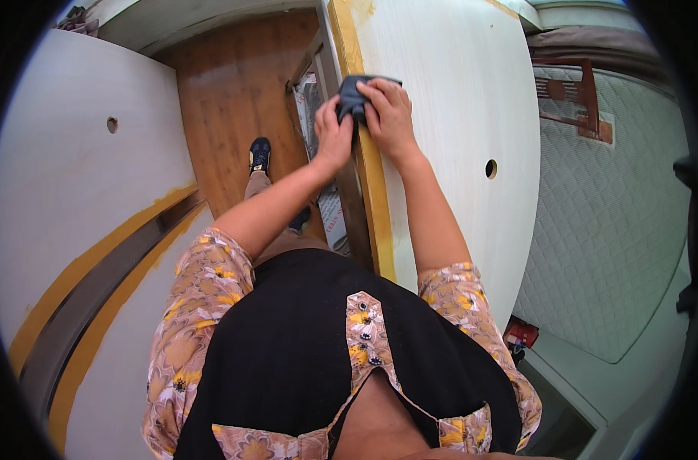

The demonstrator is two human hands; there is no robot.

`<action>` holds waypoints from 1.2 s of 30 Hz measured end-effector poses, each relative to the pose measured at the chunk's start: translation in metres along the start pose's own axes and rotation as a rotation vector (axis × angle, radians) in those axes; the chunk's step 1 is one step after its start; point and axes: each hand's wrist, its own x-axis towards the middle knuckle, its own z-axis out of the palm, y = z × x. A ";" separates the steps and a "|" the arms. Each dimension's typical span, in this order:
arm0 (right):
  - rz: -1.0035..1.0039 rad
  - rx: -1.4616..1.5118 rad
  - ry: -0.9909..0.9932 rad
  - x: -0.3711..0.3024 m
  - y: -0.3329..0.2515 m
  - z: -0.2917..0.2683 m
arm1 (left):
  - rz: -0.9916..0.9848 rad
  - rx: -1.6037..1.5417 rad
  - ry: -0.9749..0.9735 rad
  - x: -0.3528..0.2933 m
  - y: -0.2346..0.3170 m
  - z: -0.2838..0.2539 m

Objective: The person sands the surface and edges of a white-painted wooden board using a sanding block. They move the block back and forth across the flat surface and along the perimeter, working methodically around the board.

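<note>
A dark grey cloth [353,93] lies bunched over the edge of a white panel [456,100], near its far end. My left hand [334,136] grips the cloth on the edge's left side, with fingers curled round it. From the right, my right hand [390,115] presses and pinches the same cloth against the panel's top face. A yellow-brown band [376,207] runs along this edge towards my body; I cannot tell whether it is tape or coating. Below the cloth, the panel's side face is dark.
On the left stands another white panel [80,115] with a hole and a dark strip [96,299] between yellow-brown bands. Beneath are a wooden floor [226,84] and printed sheeting [332,218]. A quilted mattress [594,230] and a red-brown slatted wooden piece [590,96] are on the right.
</note>
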 end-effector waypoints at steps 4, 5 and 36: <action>0.054 0.020 -0.052 -0.068 -0.031 -0.023 | -0.078 -0.049 -0.040 -0.088 0.021 -0.005; 0.061 0.026 -0.056 -0.085 -0.038 -0.030 | -0.121 -0.060 -0.065 -0.107 0.026 -0.007; 0.082 0.049 0.106 -0.107 -0.048 -0.023 | -0.148 -0.063 -0.103 -0.117 0.033 -0.019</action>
